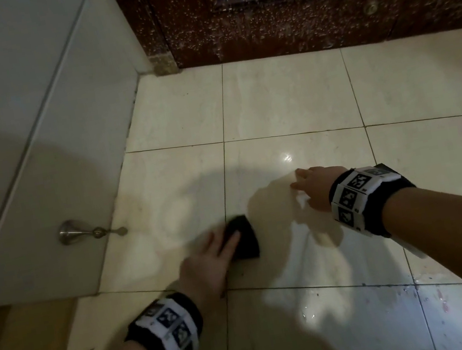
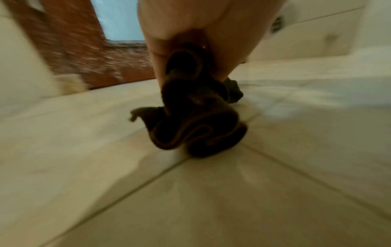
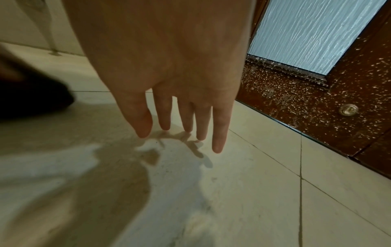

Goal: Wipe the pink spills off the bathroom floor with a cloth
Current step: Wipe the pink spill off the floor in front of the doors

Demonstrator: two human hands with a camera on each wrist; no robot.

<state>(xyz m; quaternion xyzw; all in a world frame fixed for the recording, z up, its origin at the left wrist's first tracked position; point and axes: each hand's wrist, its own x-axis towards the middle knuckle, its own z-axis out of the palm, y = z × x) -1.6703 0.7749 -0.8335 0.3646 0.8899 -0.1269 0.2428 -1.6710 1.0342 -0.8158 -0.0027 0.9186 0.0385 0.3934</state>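
Note:
My left hand (image 1: 220, 247) presses a dark cloth (image 1: 246, 239) on the pale tiled floor (image 1: 287, 98), near a grout line. In the left wrist view the cloth (image 2: 196, 120) is bunched in folds under my left hand (image 2: 190, 33), held between thumb and fingers. My right hand (image 1: 301, 184) lies to the right of the cloth, fingers straight, tips on the tile and holding nothing. The right wrist view shows my right hand (image 3: 182, 117) spread over its shadow, with the cloth (image 3: 31, 100) a dark blur at the left. Faint pink spills (image 1: 446, 307) speckle the wet tile at the lower right.
A dark wooden door (image 1: 289, 21) with a frosted glass pane, spattered with pale drops, closes off the far side. A light wall (image 1: 15, 119) runs along the left, with a metal door stopper (image 1: 92, 230) sticking out low down. Wet sheen covers the tiles around my hands.

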